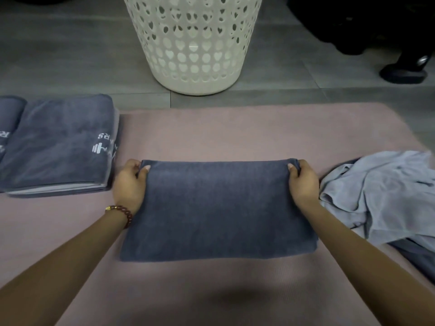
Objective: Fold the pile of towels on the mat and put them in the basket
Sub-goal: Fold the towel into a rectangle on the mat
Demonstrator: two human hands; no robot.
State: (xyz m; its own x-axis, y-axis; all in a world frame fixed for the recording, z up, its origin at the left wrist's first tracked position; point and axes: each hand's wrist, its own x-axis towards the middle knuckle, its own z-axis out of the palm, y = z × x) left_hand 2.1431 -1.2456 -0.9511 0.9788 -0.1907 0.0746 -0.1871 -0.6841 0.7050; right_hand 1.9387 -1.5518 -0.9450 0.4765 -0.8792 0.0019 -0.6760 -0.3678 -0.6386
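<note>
A: The basket (193, 43)? White plastic, smooth, faintly glossy, pierced all over; the floor (70, 55) under it is grey tile, matt.

B: And in front of the basket?

A: The mat (211, 132) is pink, matt, finely grained; the dark towel (219, 208) on it is soft napped cloth, dull; the folded towels (58, 142), front left of the basket, match it, with white logos; the pale towel (381, 191), front right, is thinner, crumpled cloth.

Single head-worn wide-angle view is aimed forward and down, close over the pink mat (211, 135); the white laundry basket (200, 88) is framed just beyond the mat's far edge.
</note>
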